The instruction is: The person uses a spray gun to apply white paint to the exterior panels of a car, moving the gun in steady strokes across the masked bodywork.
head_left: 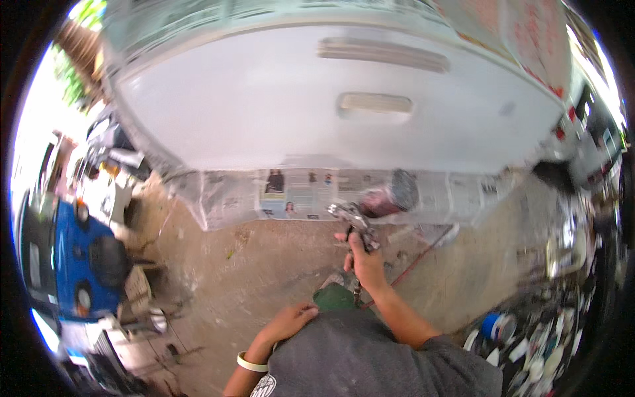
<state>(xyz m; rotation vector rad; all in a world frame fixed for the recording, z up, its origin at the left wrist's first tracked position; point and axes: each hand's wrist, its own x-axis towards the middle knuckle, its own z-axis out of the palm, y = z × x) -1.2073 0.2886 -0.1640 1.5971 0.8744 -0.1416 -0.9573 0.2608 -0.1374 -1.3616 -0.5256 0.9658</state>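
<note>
My right hand (pixel 367 263) is closed round the handle of a metallic spray gun (pixel 350 215), held out in front of my body. A dark reddish and grey cup (pixel 391 195) is on the gun, its far end blurred. The gun points left, apart from the white vehicle panel (pixel 251 99) beyond it. A red hose (pixel 411 266) trails on the right below the gun. My left hand (pixel 296 321), a pale band on its wrist, rests at the side of my dark grey shirt (pixel 344 354), next to green cloth (pixel 335 298). Its fingers lie flat, holding nothing.
Newspaper (pixel 231 192) hangs along the panel's lower edge; more covering (pixel 522 40) lies above. A blue vehicle (pixel 73 258) stands at the left. Cluttered containers and scraps, including a blue-and-white tin (pixel 497 327), fill the lower right. Bare concrete floor (pixel 225 264) lies between.
</note>
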